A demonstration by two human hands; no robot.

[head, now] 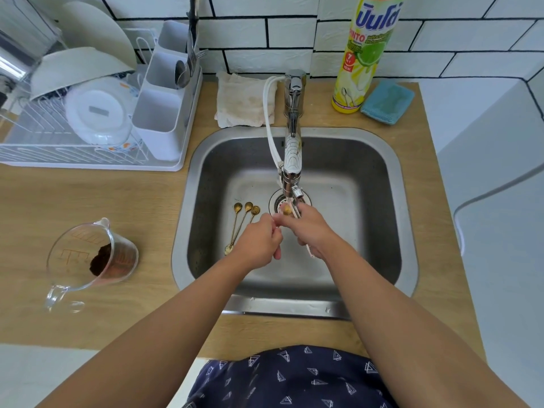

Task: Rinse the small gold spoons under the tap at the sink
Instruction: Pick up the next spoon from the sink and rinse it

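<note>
Three small gold spoons [243, 214] lie side by side on the floor of the steel sink [379, 178], left of the drain. Under the chrome tap's [292, 172] spout, a fourth gold spoon's bowl [287, 209] shows between my hands. My left hand [259, 241] has its fingers curled and pinches that spoon's handle end. My right hand [312, 228] grips a thin white-handled tool [309, 252] with its tip against the spoon's bowl. The spoon's handle is mostly hidden by my fingers.
A glass measuring jug [88, 257] with brown grounds stands on the wooden counter at left. Behind it a white dish rack [88, 113] holds plates and cutlery. A cloth [244, 101], a yellow detergent bottle [365, 54] and a blue sponge [387, 103] sit behind the sink.
</note>
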